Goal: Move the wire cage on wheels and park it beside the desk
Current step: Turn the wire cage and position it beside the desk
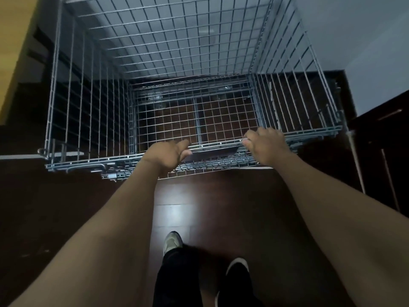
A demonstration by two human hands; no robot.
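A large silver wire cage (88,111) with an open top fills the upper half of the head view, standing on a dark wooden floor; its wheels are hidden below it. Both of my arms reach forward to its near top rail. My left hand (166,155) is closed over the rail near the middle, beside a dark flat plate fixed there. My right hand (265,144) grips the same rail a little further right. The cage is empty inside. At the right edge stands dark wooden furniture (380,156), possibly the desk.
A white wall (354,29) lies behind the cage's far side. A yellowish wall or door (13,63) runs along the left. A thin white pole (356,160) stands between cage and right furniture. My two feet (172,241) are on the floor behind the cage.
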